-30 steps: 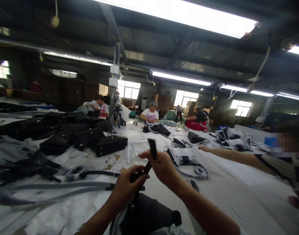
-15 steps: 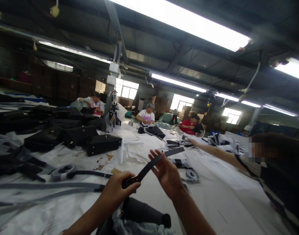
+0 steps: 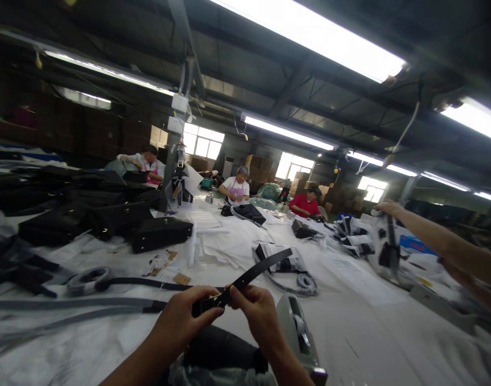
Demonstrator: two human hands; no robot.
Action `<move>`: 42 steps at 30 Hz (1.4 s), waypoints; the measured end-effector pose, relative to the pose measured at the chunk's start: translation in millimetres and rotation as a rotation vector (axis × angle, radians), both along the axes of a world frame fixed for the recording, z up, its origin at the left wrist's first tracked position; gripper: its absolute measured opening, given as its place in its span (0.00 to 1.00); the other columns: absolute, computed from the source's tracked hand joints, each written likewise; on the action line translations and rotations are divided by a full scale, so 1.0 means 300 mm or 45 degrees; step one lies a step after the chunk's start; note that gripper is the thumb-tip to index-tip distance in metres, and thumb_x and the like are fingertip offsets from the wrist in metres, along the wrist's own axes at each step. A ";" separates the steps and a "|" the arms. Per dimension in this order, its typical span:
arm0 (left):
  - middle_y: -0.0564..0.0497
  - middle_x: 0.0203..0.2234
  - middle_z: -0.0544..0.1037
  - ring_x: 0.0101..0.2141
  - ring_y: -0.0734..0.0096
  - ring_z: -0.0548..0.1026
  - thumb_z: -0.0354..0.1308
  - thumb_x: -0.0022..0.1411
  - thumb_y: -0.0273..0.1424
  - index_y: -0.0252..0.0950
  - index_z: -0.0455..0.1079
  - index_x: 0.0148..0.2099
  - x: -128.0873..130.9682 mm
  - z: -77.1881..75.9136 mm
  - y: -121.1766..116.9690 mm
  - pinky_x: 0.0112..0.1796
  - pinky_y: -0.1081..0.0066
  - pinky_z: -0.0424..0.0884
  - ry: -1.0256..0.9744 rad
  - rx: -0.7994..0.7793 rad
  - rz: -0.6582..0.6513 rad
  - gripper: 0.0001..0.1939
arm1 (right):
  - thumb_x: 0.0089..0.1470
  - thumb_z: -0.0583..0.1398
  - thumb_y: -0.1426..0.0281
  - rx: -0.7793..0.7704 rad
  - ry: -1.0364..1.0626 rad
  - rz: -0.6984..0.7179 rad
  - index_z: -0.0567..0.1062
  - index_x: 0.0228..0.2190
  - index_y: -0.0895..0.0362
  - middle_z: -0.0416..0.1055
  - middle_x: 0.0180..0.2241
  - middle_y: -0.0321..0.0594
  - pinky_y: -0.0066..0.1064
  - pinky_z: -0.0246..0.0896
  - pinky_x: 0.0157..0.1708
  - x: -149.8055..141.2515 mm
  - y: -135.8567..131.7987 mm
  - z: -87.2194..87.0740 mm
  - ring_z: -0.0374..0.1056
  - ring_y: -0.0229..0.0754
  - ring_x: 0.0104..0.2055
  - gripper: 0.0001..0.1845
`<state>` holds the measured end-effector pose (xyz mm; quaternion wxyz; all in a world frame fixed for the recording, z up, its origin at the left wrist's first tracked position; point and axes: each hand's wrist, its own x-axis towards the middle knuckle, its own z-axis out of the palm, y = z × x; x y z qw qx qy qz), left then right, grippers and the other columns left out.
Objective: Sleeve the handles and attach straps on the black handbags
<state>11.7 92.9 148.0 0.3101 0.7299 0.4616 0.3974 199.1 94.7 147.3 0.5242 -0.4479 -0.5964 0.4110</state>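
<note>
Tubes: glaring white, top centre to right
Windows [image 3: 204,141]: blown out, mid-frame
Ceiling [image 3: 245,80]: dim
Left edge: dark, smeared
Lower right: soft blur
Column [image 3: 174,155]: tilted

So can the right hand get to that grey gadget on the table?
Probably yes. The grey gadget sits close beside the right hand, with nothing seen between them. But the fingers are pinching the black strap, so they might need to let go first.

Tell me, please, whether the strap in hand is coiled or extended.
Extended, as far as visible: the strap runs past the right hand in a gentle curve to a free end.
</note>
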 end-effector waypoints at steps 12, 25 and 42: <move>0.52 0.31 0.79 0.35 0.62 0.75 0.57 0.61 0.43 0.39 0.72 0.40 -0.003 0.009 -0.024 0.37 0.70 0.66 -0.081 -0.040 -0.049 0.13 | 0.46 0.69 0.58 -0.397 0.721 0.064 0.82 0.33 0.63 0.80 0.32 0.48 0.24 0.69 0.27 -0.026 -0.024 -0.026 0.75 0.41 0.32 0.20; 0.51 0.28 0.77 0.30 0.66 0.73 0.61 0.57 0.43 0.35 0.73 0.38 -0.006 0.025 -0.018 0.32 0.72 0.67 -0.308 -0.254 -0.113 0.16 | 0.49 0.68 0.60 -0.283 0.720 -0.007 0.82 0.33 0.63 0.79 0.31 0.46 0.27 0.71 0.27 -0.042 -0.051 -0.005 0.74 0.41 0.30 0.18; 0.58 0.23 0.67 0.25 0.71 0.67 0.58 0.53 0.31 0.38 0.69 0.41 0.005 0.016 -0.009 0.28 0.73 0.61 -0.199 -0.147 -0.003 0.10 | 0.49 0.67 0.57 -0.198 0.568 -0.034 0.82 0.35 0.61 0.80 0.32 0.47 0.32 0.73 0.31 -0.052 -0.066 -0.015 0.75 0.44 0.33 0.19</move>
